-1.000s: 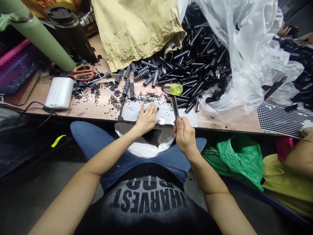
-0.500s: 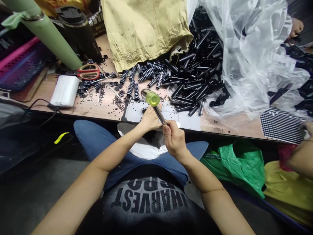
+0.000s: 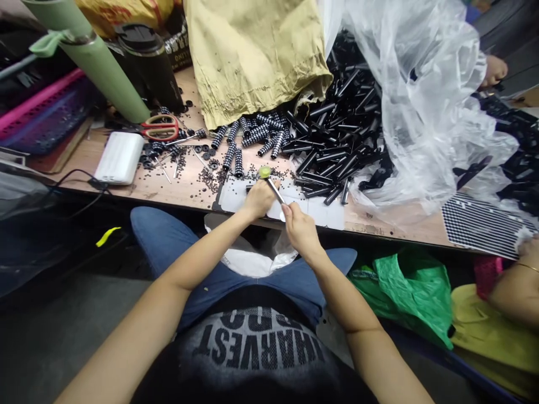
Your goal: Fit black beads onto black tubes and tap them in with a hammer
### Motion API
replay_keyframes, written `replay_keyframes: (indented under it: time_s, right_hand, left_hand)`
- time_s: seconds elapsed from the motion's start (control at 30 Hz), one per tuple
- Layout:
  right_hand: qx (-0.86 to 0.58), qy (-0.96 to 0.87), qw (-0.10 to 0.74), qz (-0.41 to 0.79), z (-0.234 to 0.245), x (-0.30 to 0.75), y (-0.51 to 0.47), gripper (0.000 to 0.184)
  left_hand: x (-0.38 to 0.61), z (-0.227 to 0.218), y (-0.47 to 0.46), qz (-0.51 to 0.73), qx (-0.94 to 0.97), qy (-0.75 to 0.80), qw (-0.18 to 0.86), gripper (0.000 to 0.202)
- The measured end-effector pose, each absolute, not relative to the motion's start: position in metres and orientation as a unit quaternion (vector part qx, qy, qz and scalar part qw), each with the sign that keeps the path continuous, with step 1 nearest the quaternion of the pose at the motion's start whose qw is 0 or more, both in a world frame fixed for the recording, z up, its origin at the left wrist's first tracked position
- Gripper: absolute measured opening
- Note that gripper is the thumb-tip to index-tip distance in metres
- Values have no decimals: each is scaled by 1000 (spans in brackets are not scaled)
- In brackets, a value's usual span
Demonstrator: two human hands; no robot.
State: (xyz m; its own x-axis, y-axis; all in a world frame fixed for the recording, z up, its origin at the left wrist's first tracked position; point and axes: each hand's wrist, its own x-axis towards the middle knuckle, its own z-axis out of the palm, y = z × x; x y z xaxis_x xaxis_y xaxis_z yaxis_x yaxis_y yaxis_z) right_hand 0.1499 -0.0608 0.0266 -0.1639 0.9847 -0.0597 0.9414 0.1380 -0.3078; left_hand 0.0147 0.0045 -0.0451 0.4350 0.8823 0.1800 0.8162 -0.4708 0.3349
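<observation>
My right hand (image 3: 301, 227) is closed around the metal handle of a mallet (image 3: 275, 191) with a yellow-green head. The mallet head is low, just beyond my left hand (image 3: 259, 200). That hand rests closed over a white plate (image 3: 314, 209) at the table's front edge. A short dark piece (image 3: 249, 189) shows at its left side; what the fingers hold is hidden. Behind the plate lie several checkered black-and-white tubes (image 3: 238, 163) and many tiny black rings (image 3: 206, 182). To the right is a heap of plain black tubes (image 3: 324, 168).
Red-handled scissors (image 3: 162, 129), a white power bank (image 3: 118, 158) and a green bottle (image 3: 112, 78) stand or lie left. A yellow sack (image 3: 256, 56) and clear plastic bag (image 3: 425, 112) cover the back. Another person's hand (image 3: 528, 252) is by a checkered sheet (image 3: 480, 224).
The mallet has come down from in front of my left hand to a lower spot just beyond it. The view has shifted slightly left. My left hand stays on the plate.
</observation>
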Motion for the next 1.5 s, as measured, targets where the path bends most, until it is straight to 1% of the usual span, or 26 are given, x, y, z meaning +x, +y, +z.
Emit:
replay_keyframes:
  time_s: [0.07, 0.17, 0.23, 0.3, 0.37, 0.4, 0.47, 0.5, 0.6, 0.7, 0.73, 0.77, 0.83, 0.9, 0.93, 1.0, 1.03, 1.07, 1.13, 1.2, 1.23, 1.3, 1.33, 1.4, 1.5]
  right_hand:
    - [-669, -727, 103, 116, 26, 165, -57, 38]
    - [-700, -703, 84, 93, 12, 186, -52, 39]
    - [-703, -703, 66, 78, -1, 195, -48, 39]
    - [-688, -720, 66, 59, -10, 200, -43, 37]
    - [-667, -740, 85, 30, -14, 203, -30, 31]
    - [-661, -744, 98, 13, -13, 204, -21, 27]
    - [-665, -737, 121, -21, -10, 205, 5, 24]
    - [-671, -729, 129, -33, -8, 204, 21, 24]
    - [-688, -712, 138, -38, -3, 197, 67, 27]
    - [-724, -681, 112, 0, 0, 187, 99, 31]
    - [-733, -670, 113, 20, 2, 184, 104, 29]
    - [-735, -663, 132, 47, 4, 181, 105, 27]
    - [-706, -656, 222, 149, 8, 174, 97, 24]
    - [-618, -635, 323, 333, 9, 166, 78, 20]
    - [-556, -613, 350, 439, 8, 161, 66, 19]
    - [-443, -553, 355, 610, 2, 150, 44, 26]
    - [-410, -528, 345, 659, -1, 146, 34, 30]
    - [-400, -511, 339, 681, -3, 143, 26, 33]
    - [-432, -516, 355, 649, -3, 142, 17, 38]
    - [-454, -599, 373, 544, 5, 149, 14, 49]
    - [-445, -663, 365, 478, 12, 153, 14, 60]
    - [-392, -791, 304, 359, 25, 161, 15, 86]
    - [-365, -836, 265, 313, 30, 164, 15, 95]
    - [-343, -877, 223, 251, 36, 167, 14, 103]
    - [-349, -876, 246, 223, 34, 167, 8, 109]
  left_hand:
    - [18, -31, -7, 154, 840, 507, 118, 37]
    - [15, -15, -17, 163, 844, 485, 161, 36]
    - [2, -11, -2, 204, 776, 573, 167, 44]
    - [-16, -13, 32, 249, 658, 697, 135, 52]
    - [-33, -18, 72, 241, 602, 752, 117, 57]
    - [-40, -21, 89, 220, 592, 765, 125, 55]
    - [-47, -27, 111, 201, 586, 770, 151, 48]
    - [-48, -29, 116, 214, 590, 761, 163, 44]
    - [-43, -34, 106, 309, 618, 694, 203, 41]
    - [-35, -31, 82, 401, 575, 638, 318, 44]
    - [-32, -28, 73, 431, 537, 627, 365, 45]
    - [-30, -23, 65, 459, 495, 614, 408, 44]
    - [-24, -12, 50, 503, 424, 575, 486, 41]
    - [-18, -1, 38, 520, 372, 519, 567, 37]
    - [-15, 3, 34, 516, 351, 486, 611, 36]
    - [-9, 8, 27, 494, 321, 427, 686, 38]
    - [-7, 9, 24, 488, 313, 407, 706, 39]
    - [-6, 9, 23, 492, 307, 397, 711, 41]
    - [-7, 9, 20, 517, 302, 413, 686, 42]
    - [-10, 9, 19, 527, 313, 453, 647, 43]
    - [-12, 10, 18, 517, 325, 471, 636, 42]
    - [-15, 13, 15, 482, 362, 488, 632, 40]
    - [-16, 14, 13, 472, 377, 488, 630, 39]
    - [-15, 16, 10, 479, 389, 470, 631, 39]
    - [-12, 17, 4, 515, 364, 417, 654, 44]
